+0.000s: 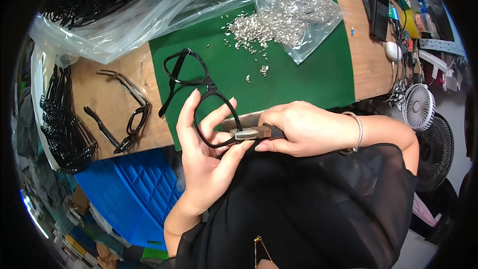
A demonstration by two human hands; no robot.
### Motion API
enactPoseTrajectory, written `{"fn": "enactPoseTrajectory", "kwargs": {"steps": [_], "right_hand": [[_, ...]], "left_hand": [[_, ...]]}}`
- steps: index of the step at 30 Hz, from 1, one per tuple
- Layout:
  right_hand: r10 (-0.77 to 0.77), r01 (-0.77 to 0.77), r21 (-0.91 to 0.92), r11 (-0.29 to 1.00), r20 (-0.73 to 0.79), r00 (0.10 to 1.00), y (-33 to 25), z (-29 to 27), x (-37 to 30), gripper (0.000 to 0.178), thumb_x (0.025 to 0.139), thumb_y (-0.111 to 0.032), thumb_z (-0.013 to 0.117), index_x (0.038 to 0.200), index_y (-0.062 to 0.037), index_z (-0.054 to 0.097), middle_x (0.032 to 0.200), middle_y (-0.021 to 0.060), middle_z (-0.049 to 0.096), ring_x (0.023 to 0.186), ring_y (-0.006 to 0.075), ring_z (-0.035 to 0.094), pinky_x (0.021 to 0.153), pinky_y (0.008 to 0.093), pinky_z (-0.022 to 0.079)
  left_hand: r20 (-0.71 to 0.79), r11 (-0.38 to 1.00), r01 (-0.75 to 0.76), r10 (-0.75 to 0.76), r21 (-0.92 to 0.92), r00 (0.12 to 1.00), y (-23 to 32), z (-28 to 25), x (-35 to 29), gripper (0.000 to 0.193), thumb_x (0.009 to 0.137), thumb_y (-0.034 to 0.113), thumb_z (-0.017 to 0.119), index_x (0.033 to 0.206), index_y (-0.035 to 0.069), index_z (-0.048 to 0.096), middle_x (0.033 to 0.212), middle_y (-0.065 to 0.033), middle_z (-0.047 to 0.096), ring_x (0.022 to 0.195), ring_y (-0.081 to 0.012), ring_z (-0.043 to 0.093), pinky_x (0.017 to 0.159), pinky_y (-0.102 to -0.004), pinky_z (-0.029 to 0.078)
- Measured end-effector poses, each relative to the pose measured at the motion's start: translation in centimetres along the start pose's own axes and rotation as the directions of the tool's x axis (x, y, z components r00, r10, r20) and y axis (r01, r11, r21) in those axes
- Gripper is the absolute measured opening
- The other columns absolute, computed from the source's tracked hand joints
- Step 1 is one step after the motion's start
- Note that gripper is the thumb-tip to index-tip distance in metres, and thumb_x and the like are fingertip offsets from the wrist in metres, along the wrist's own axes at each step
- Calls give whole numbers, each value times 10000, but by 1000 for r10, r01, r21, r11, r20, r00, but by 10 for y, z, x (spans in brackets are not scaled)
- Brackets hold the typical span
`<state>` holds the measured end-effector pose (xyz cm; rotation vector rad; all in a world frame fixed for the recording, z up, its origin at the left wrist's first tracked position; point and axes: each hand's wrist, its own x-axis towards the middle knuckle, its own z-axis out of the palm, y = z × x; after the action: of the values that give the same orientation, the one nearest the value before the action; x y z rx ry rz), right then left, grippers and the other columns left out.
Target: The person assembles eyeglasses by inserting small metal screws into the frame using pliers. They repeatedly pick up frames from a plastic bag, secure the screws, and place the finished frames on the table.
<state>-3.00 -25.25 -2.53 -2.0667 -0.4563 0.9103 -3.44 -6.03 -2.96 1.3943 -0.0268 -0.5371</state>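
My left hand (211, 159) is closed on a black eyeglass frame (200, 130), its thumb and fingers around the nearer rim. The frame's other rim and a folded-in temple extend away over the green mat (308, 87). In my right hand (298, 128) is a pair of pliers (254, 133) with worn metal jaws. The jaws meet the frame's outer corner beside my left thumb; what exactly they grip there is hidden. Small silvery metal pieces (249, 30) lie heaped on the mat, partly in a clear plastic bag (318, 35).
Another black eyeglass frame (132, 127) lies on the wooden table at left, beside a stack of black frames (64, 119). Clear plastic sheeting (124, 35) covers the far left. A phone (380, 12), cables and a white fan (418, 107) are at right; a blue crate (132, 189) stands below.
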Motion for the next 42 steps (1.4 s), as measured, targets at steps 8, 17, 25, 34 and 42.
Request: {"fn": "enactPoseTrajectory", "kwargs": {"steps": [8,17,25,34,42], "right_hand": [[100,-139,-58,989,-439,893,51,-6,-4,183,766,-158,602,845,-6,536,783,177,569,739,334,568,660,384,455],[-52,-159,-335,929,-542,839,70,6,29,192,693,-30,567,874,-14,505,748,143,509,719,329,540,641,396,444],[-2,-194,-298,935,-550,835,68,5,30,146,709,-48,566,827,-1,494,752,156,519,715,336,541,652,405,445],[54,-146,-138,980,-519,853,60,10,30,156,770,-120,587,808,6,502,732,165,521,690,337,536,623,390,438],[104,273,554,786,-554,826,-2,36,24,99,843,-70,554,864,-15,475,698,45,533,505,60,518,425,199,410]], "left_hand": [[173,983,-173,180,-56,968,-28,-14,-21,956,613,-119,696,1317,88,84,1145,-211,442,621,-61,482,596,-168,415],[-16,995,43,-45,-93,999,-37,-9,-38,814,734,-130,536,1343,85,39,1130,-203,466,805,-143,576,770,-252,459],[87,917,194,-175,-348,981,-35,0,-18,450,777,-79,523,1147,41,296,1046,-125,507,900,-160,563,818,-261,428],[-69,995,94,-97,-45,993,-45,12,-23,299,865,-7,474,1130,-15,335,892,-145,566,716,-162,588,722,-282,490],[-103,990,-135,129,-49,986,-41,29,-19,477,797,-97,515,1212,-60,283,949,-129,542,786,-124,593,687,-217,482]]}}
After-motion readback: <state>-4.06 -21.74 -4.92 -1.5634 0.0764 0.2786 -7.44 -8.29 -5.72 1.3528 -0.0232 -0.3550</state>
